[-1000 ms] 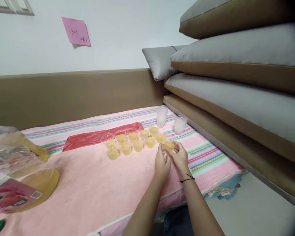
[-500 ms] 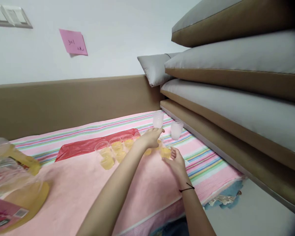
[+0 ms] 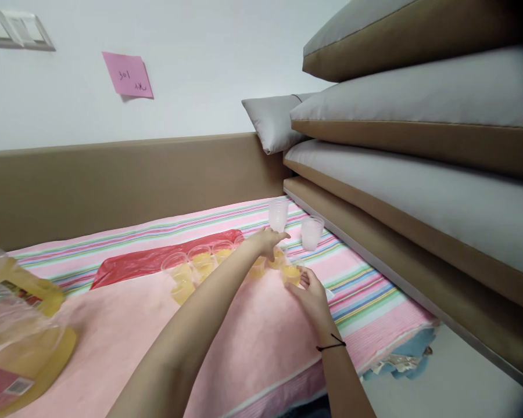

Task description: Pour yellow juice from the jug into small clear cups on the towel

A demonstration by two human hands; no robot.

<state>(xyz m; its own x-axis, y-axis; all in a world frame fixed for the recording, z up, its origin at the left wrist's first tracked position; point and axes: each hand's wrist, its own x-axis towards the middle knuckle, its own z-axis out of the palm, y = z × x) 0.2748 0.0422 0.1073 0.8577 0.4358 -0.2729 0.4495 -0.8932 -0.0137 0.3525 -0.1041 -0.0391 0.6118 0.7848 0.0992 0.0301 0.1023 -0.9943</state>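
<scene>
My right hand (image 3: 311, 290) is closed around a clear plastic cup of yellow drink (image 3: 290, 275), thumb in front and fingers at its right side. My left hand (image 3: 268, 241) reaches across, just over another cup of yellow drink (image 3: 277, 259). Its fingers are apart, one stretched out to the right; whether it touches the cup's rim is unclear. More filled cups (image 3: 203, 262) stand close together to the left, partly hidden by my left forearm. Beyond my hands are a whitish stack of plastic cups (image 3: 278, 215) and another whitish cup or stack (image 3: 312, 233).
Large bottles of yellow drink (image 3: 35, 348) are at the left edge. A red plastic bag (image 3: 157, 255) lies behind the cups on the striped cloth (image 3: 366, 296). Stacked grey and brown cushions (image 3: 401, 133) border the right side, and a brown panel (image 3: 126, 186) the back.
The view has shifted slightly. My left hand has moved a little, and more of the cup beneath it shows. My right hand still holds its cup, now slightly nearer to me.
</scene>
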